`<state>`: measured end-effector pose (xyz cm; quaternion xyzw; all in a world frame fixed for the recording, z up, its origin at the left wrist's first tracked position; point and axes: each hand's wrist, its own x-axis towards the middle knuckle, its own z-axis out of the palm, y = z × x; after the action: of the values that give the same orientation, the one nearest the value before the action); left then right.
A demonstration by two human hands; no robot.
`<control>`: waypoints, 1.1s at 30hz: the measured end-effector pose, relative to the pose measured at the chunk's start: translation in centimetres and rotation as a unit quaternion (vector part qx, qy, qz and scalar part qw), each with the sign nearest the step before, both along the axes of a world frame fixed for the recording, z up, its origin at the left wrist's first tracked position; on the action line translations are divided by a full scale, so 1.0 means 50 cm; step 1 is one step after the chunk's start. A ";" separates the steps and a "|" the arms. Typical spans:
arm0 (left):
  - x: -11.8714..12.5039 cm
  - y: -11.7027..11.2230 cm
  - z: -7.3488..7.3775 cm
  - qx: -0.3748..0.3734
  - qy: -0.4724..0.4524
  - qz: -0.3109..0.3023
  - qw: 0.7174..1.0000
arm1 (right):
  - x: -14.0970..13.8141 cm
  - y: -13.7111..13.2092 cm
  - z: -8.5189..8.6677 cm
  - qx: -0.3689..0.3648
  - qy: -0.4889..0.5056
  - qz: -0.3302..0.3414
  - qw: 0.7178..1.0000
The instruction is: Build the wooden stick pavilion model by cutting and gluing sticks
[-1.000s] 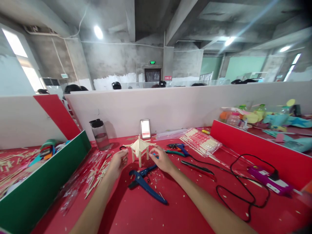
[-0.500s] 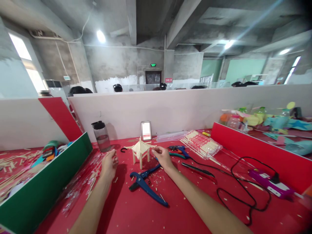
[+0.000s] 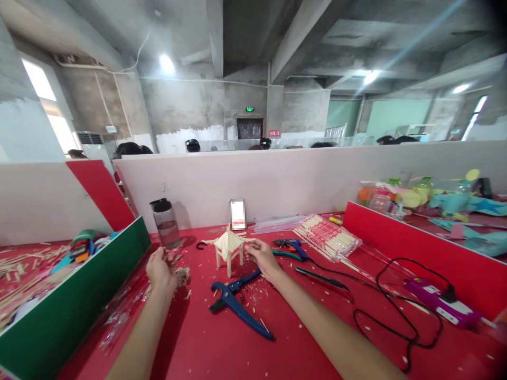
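A small pavilion model built from pale wooden sticks stands upright on the red table, its pointed roof on several legs. At its right eave, my right hand is closed in a pinch on a projecting roof stick. My left hand is off to the left with curled fingers, beside the water bottle and apart from the model; what it holds, if anything, is hidden. A little heap of wood scraps lies by the left wrist. In front of the model rests a blue-handled cutter.
A dark-lidded water bottle and an upright phone stand at the back. Right of the model lie a blue glue gun, a black pen-like tool, bundled sticks and a purple power strip with cable. Green and red dividers flank.
My left hand has moved left and slightly down, away from the model, and the heap of wood scraps now shows beside it. My right hand stays at the eave.
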<state>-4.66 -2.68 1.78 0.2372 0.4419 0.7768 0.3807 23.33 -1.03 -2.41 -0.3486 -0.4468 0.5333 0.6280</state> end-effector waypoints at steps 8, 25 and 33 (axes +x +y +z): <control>0.020 0.008 -0.017 0.019 -0.027 -0.002 0.999 | -0.009 0.011 0.003 -0.007 -0.003 0.002 1.000; 0.031 0.015 -0.038 0.012 -0.018 -0.028 0.999 | 0.089 0.028 0.016 0.020 -0.022 -0.116 0.993; 0.038 0.015 -0.046 0.001 0.005 -0.028 1.000 | 0.156 0.057 0.014 0.031 0.048 -0.246 0.968</control>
<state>-2.74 -1.91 -0.50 0.2535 0.4363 0.7649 0.4004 31.14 1.81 -1.72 -0.4023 -0.3333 0.3639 0.7712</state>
